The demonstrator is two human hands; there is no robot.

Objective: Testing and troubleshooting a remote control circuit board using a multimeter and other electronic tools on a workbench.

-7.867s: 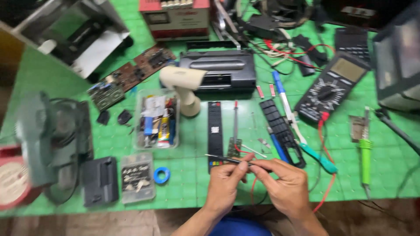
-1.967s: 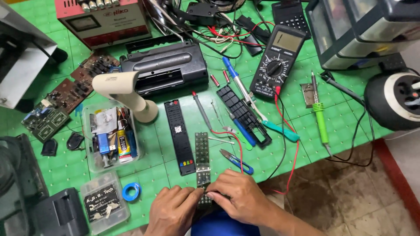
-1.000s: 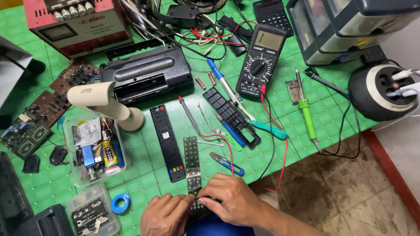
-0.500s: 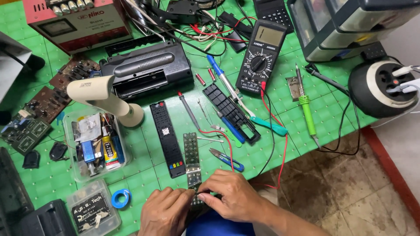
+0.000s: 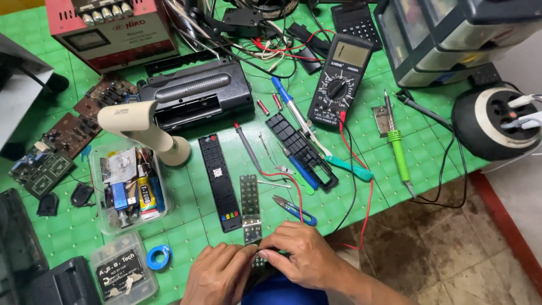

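While both hands are working at the near edge of the green cutting mat (image 5: 186, 226), the left hand (image 5: 217, 277) and the right hand (image 5: 302, 260) are closing together over the lower end of a narrow remote-control circuit board (image 5: 249, 208), fingers curled in a tight pinch on it. That board is lying lengthwise on the mat, its far end pointing away from the person, just beside a black remote-control front shell (image 5: 219, 182). Judging by the grip, the step in hand is fine work on the board's near end, and the next move is likely calling for steady fingertips and a light touch (the part looks thin and easily flexed). Just beyond the right hand, small blue-handled cutters (image 5: 294, 210) are lying on the mat, with a red test lead (image 5: 368, 195) trailing past. Farther off, a black button frame (image 5: 302, 149), a green-handled soldering iron (image 5: 398, 149) and a clear plastic box of small parts (image 5: 130, 183) are resting on the mat. Farther still, a black multimeter (image 5: 340, 82) and a black radio (image 5: 195, 96) are sitting among tangled wires. What exactly the fingertips are gripping is hidden beneath the hands, the board's near end is covered, and the left forearm is cut off by the picture's lower edge.
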